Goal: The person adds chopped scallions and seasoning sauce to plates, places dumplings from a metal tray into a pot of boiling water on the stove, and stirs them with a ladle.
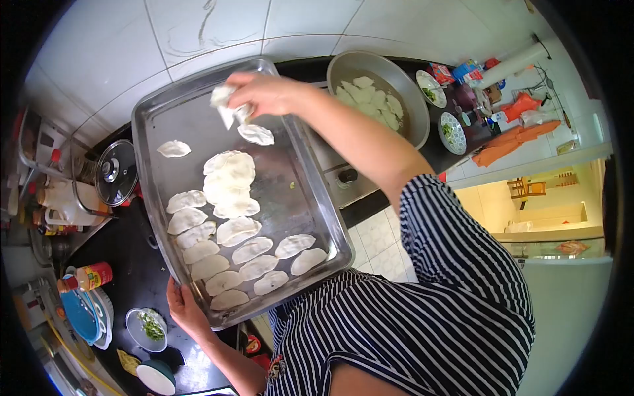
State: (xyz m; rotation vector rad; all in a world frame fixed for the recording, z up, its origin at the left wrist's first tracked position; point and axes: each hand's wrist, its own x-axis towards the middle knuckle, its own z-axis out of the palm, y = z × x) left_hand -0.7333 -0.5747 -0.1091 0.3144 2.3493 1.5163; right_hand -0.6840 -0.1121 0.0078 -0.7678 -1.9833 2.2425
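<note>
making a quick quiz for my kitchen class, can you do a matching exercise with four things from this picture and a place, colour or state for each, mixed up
Things
1. left hand
2. right hand
3. metal pot
4. glass lid

Places and states
A. round and see-through
B. holding pale dumplings
C. at the edge of the metal tray, toward the bottom of the picture
D. right of the tray in the picture, with liquid inside

Right pairs: 1-C, 2-B, 3-D, 4-A

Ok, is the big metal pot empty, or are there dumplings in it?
Not empty: several pale dumplings lie inside the pot, in what looks like cloudy water.
</note>
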